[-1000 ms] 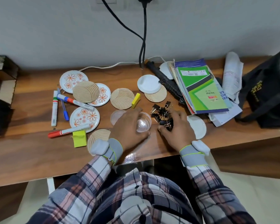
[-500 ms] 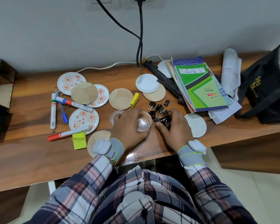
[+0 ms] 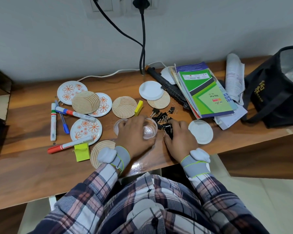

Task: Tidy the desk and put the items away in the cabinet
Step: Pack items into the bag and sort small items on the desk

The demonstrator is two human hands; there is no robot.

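At the left side of the wooden tabletop point(image 3: 32, 162) lay a white marker with a green band point(image 3: 53, 122), a blue pen point(image 3: 63, 121) and, nearer the front edge, a red-capped marker point(image 3: 68, 145). Just beside them were round plates with orange flowers point(image 3: 85, 130), and striped wooden coasters point(image 3: 124, 107) partly covered some of the plates. A yellow-green sticky note pad point(image 3: 82, 152) stood near the front, touching the red-capped marker. Toward the middle, the left hand point(image 3: 134, 134) rested on the tabletop with its fingers curled round a small clear cup point(image 3: 150, 130), and a clear round lid point(image 3: 118, 126) lay partly under this hand. To the right of the cup was a loose pile of black binder clips point(image 3: 162, 115). The right hand point(image 3: 179, 137) was just beside the cup, its fingers bent over the near end of the pile and gripping a few clips. A white round lid point(image 3: 200, 131) lay right of this hand. Behind it was a green slip pad point(image 3: 205, 93) on top of other papers, and a black bag point(image 3: 277, 92) stood at the far right.
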